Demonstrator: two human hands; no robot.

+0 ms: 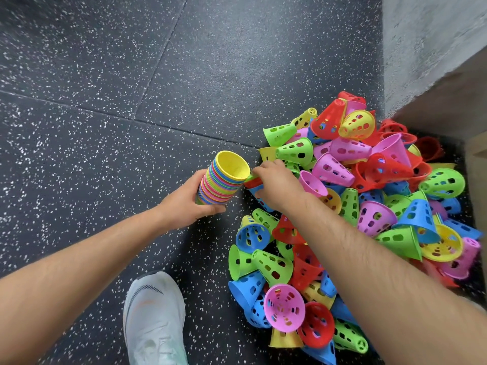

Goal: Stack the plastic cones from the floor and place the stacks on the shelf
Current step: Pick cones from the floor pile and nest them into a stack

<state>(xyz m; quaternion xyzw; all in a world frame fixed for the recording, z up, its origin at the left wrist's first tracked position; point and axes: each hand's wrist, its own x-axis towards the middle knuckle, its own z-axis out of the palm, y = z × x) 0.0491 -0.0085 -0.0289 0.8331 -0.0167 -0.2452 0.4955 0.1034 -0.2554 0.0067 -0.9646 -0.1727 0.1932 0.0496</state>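
Observation:
My left hand [184, 204] grips a stack of nested multicoloured cones [222, 180], its wide yellow mouth tilted up toward the right. Right beside the stack's rim, my right hand [276, 185] holds a few loose cones [253, 181], green and red edges showing under the fingers. A large pile of perforated plastic cones [369, 206] in red, pink, green, blue and yellow lies on the floor to the right, partly under my right forearm.
Dark speckled rubber floor tiles [105, 101] spread across the left and top. A white sneaker [154, 320] stands at the bottom centre. A grey concrete wall [432, 48] and a wooden edge [474, 148] border the pile at the right.

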